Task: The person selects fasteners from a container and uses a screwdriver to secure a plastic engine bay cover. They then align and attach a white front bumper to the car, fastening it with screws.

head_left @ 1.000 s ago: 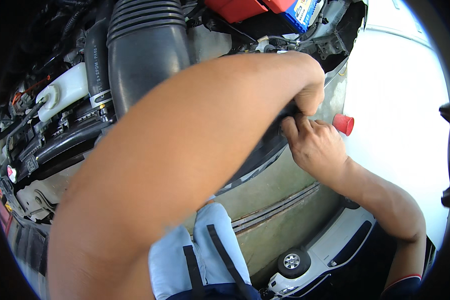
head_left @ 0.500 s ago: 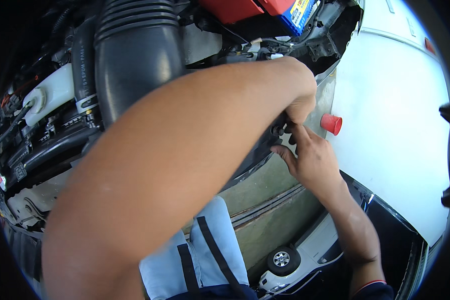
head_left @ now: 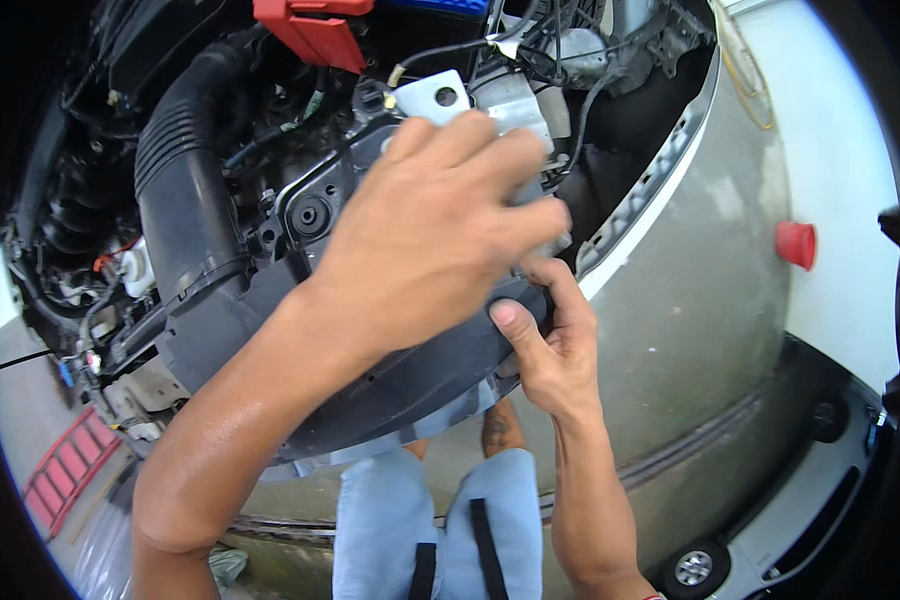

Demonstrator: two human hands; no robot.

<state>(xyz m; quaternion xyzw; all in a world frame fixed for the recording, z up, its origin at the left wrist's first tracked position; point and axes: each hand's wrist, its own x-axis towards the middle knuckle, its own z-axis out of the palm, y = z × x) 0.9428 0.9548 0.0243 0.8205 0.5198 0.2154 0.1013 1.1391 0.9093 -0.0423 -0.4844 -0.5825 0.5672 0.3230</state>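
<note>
My left hand [head_left: 445, 215] is over the front corner of a car's engine bay, back up and smeared by motion. Its fingers are spread and bent, and nothing shows in them; the thumb is hidden. Close beside it, my right hand [head_left: 558, 350] grips the end of a black plastic cover [head_left: 410, 385], thumb on its face and index finger over the top. The cover runs along the front of the bay, below my left forearm. Just past my left fingers are a white bracket with a round hole [head_left: 435, 97] and some wiring.
A ribbed black air duct [head_left: 185, 160] and a red cover [head_left: 315, 30] lie farther in. The fender edge [head_left: 660, 195] curves along the right. A red bucket [head_left: 796, 245] is by the white wall, a silver car [head_left: 790, 540] at lower right, a red ladder [head_left: 70, 470] at lower left.
The view has shifted, showing more of the bay and floor. My left arm no longer covers the middle, and its hand is now in sight. My right hand has moved onto the black cover's end.
</note>
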